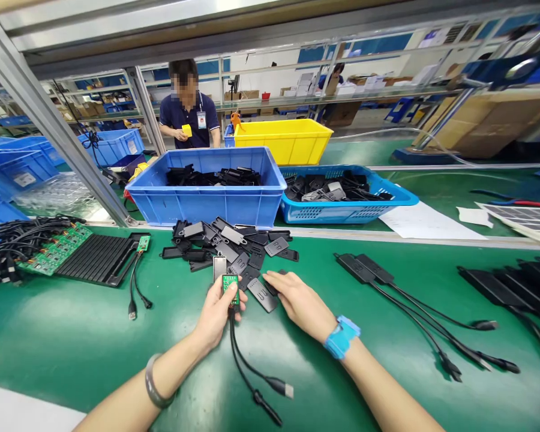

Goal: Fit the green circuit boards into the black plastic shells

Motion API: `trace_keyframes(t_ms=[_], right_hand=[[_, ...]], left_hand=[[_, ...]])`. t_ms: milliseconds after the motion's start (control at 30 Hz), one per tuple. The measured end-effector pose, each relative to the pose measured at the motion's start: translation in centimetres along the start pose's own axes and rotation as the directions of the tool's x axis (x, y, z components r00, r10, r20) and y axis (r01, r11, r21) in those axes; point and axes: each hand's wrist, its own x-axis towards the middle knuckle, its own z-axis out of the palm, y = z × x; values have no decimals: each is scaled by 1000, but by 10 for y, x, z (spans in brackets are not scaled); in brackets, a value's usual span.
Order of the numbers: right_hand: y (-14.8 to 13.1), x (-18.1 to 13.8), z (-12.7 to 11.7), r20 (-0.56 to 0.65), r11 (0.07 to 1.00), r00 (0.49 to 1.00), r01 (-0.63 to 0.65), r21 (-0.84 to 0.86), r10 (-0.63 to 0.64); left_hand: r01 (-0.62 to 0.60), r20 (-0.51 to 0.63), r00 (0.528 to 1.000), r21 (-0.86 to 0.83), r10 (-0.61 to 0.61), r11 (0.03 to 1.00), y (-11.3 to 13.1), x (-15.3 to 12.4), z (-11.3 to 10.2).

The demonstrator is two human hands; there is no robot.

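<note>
My left hand [220, 303] is closed on a green circuit board [230, 289], thumb on top. Two black cables hang from the board toward me, one ending in a USB plug [289, 391]. A grey-faced casing piece [219, 266] shows just behind the board; whether the hand holds it too I cannot tell. My right hand [299, 300], with a blue wristband, lies with fingers stretched out at the near edge of a pile of black plastic casing pieces [240, 243]. Its fingertips cover part of a dark piece, beside a flat cover [261, 294].
Behind the pile stand a blue bin [207, 207] and a blue basket [342, 213], both holding casing parts. Boards with cables [49, 255] rest on a black rack [94, 261] at left. Cased units [355, 267] lie right. A co-worker [189, 111] stands beyond a metal post [67, 114].
</note>
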Motion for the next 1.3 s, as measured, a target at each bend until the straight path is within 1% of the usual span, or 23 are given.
trace_keyframes(t_ms=[67, 100, 167, 233, 267, 300, 367, 433, 533, 633, 733, 800, 900, 1000, 1067, 1167, 1233, 1300], right_hand=[[4, -2, -2, 32, 999, 999, -32, -21, 33], [4, -3, -4, 14, 998, 998, -62, -10, 62], [0, -4, -9, -69, 991, 991, -112, 71, 117], [-7, -4, -16, -175, 957, 964, -156, 244, 201], [-11, -4, -19, -211, 916, 943, -168, 364, 257], [-15, -4, -22, -220, 854, 923, -174, 489, 314], [-23, -4, -25, -169, 695, 899, -183, 695, 405], [-31, -4, -24, -77, 557, 898, -200, 806, 434], [-39, -5, -15, 27, 429, 905, -227, 874, 424], [-43, -4, -6, 75, 352, 916, -226, 908, 395], [-46, -4, 0, 118, 325, 914, -255, 911, 388], [-47, -4, 1, 142, 311, 907, -279, 909, 397], [-47, -4, 3, 147, 293, 899, -283, 913, 412], [-47, -3, 3, 132, 306, 902, -272, 912, 410], [-47, -3, 3, 143, 318, 912, -277, 907, 386], [-47, -3, 0, 199, 309, 926, -301, 902, 319], [-47, -2, -1, 229, 303, 934, -309, 901, 274], [-45, -2, -1, 227, 321, 941, -302, 897, 252]], left_hand=[[16, 58, 998, 12, -16, 1000, 1, -2, 0], [22, 90, 996, 12, -23, 1000, 2, -3, -1], [22, 144, 989, 14, -23, 1000, 3, -4, -1], [12, 180, 983, 27, -16, 1000, 2, -4, -2], [12, 193, 981, 34, -18, 999, 1, -4, -2], [21, 206, 978, 37, -28, 999, 0, -4, -2], [65, 232, 970, 41, -73, 997, -2, -4, 0], [109, 260, 958, 49, -118, 993, -4, -4, 1], [129, 302, 943, 58, -141, 990, -5, -5, 2], [144, 361, 920, 49, -152, 988, -4, -6, 1], [146, 420, 895, 50, -154, 988, -3, -7, 1], [138, 436, 888, 55, -148, 989, -3, -8, 1], [117, 420, 896, 90, -144, 989, -6, -9, 2], [73, 398, 908, 161, -132, 984, -10, -9, 2], [30, 399, 910, 201, -110, 979, -12, -9, 1], [-21, 407, 910, 242, -82, 970, -13, -12, 0], [-34, 398, 914, 260, -75, 965, -13, -15, -1], [-28, 376, 923, 277, -81, 960, -14, -17, -1]])
